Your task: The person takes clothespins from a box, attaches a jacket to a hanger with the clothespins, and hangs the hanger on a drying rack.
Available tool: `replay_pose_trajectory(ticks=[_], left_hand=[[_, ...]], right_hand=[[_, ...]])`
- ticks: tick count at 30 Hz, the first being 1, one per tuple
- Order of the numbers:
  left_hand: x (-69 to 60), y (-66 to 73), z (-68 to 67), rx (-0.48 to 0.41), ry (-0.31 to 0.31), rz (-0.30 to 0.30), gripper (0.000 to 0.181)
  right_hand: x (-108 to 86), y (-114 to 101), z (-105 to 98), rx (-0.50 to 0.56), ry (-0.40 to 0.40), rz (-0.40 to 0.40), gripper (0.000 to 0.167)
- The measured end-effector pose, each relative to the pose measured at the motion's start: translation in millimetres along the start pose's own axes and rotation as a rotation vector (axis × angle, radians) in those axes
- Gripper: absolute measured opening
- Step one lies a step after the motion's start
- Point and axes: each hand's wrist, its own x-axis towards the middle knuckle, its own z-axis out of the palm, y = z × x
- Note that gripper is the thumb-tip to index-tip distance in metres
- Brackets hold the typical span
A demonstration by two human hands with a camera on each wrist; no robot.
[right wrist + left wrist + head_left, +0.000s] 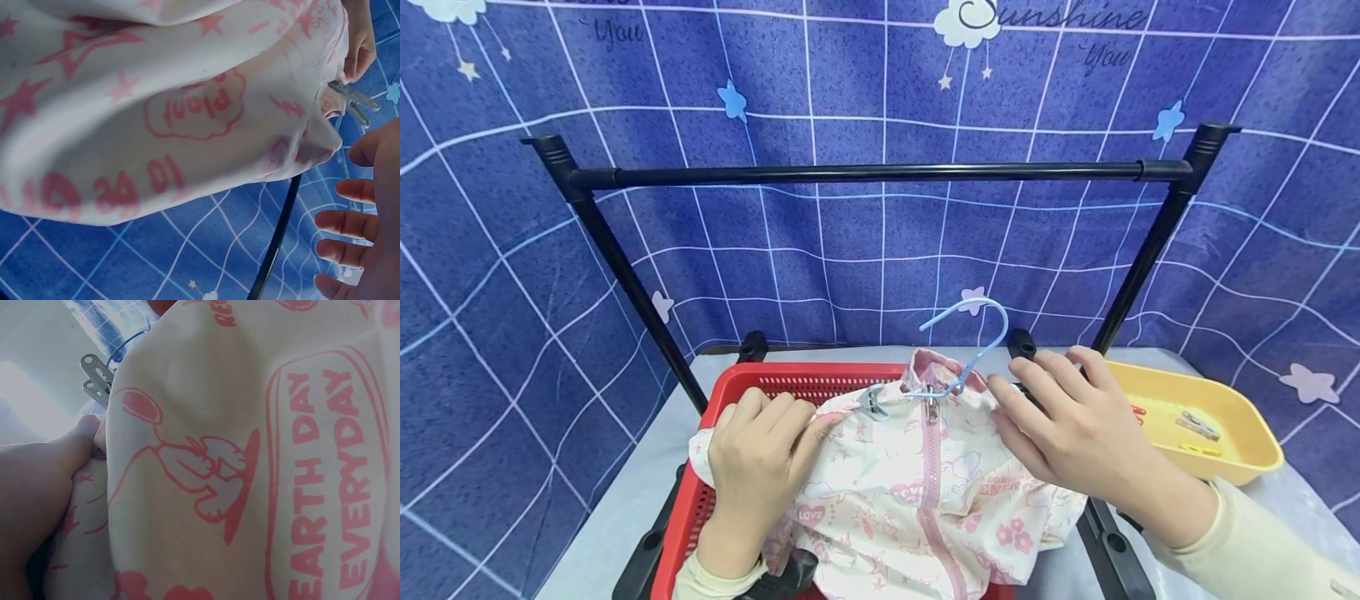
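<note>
A white zip-up jacket (895, 492) with pink prints hangs over the red basket, its collar around a light blue hanger (1006, 321). My left hand (763, 458) grips the jacket's shoulder at the left; the left wrist view shows the thumb pressed against the fabric. Close to the collar on that side, a metal clothespin (97, 378) is clamped on the garment. My right hand (1075, 417) is by the other shoulder, fingers spread and loosely bent. In the right wrist view these fingers (347, 222) stand apart from the cloth and hold nothing.
A black rack with a crossbar (880, 173) stands behind the basket. The red basket (730, 383) sits under the jacket. At the right, a yellow tray (1240, 417) contains several clothespins (1198, 425). A patterned blue curtain (880, 250) covers the back.
</note>
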Motion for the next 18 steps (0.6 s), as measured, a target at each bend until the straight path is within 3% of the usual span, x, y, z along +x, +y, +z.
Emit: replay_pose_trajectory(ticks=[11,18], left_hand=[[-1.0,-0.5,0.3,0.001,-0.005,-0.002,0.050],[-1.2,-0.5,0.3,0.002,0.000,-0.001,0.050]], right_hand=[[-14.2,11,-2,-0.015,-0.036,0.064,0.031],[-18.9,18,-1,-0.032,-0.008,0.102,0.031]])
